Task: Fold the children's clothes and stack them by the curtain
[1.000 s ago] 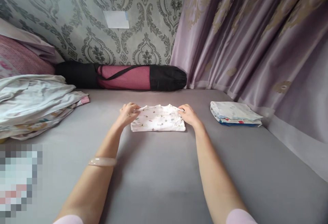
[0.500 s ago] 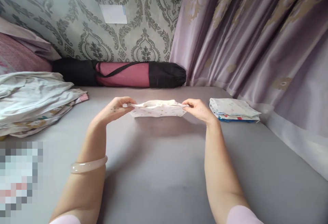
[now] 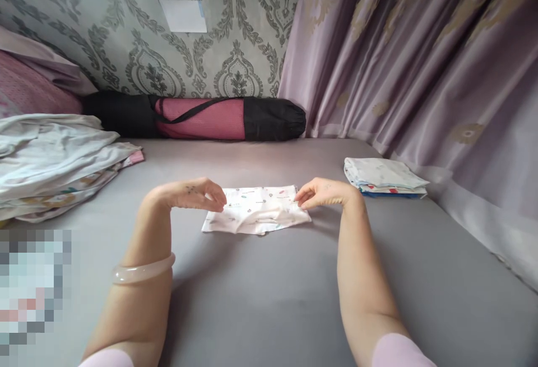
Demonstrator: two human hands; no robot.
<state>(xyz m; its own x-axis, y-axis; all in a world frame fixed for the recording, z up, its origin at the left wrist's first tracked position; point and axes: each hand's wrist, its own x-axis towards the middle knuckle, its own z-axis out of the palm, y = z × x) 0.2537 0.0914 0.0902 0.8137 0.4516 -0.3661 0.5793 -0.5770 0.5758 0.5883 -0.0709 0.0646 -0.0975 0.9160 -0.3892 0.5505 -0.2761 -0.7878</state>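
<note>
White printed cloth on grey bed, both hands pinching its far corners

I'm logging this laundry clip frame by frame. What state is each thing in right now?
Small printed garment: folded, lying on the grey bed.
Left hand: pinching the garment's left edge.
Right hand: pinching its right edge.
Folded stack: neat, at right.
Clothes pile: loose, unfolded, at left.
Mat bag: closed, lying by the wall.
</note>
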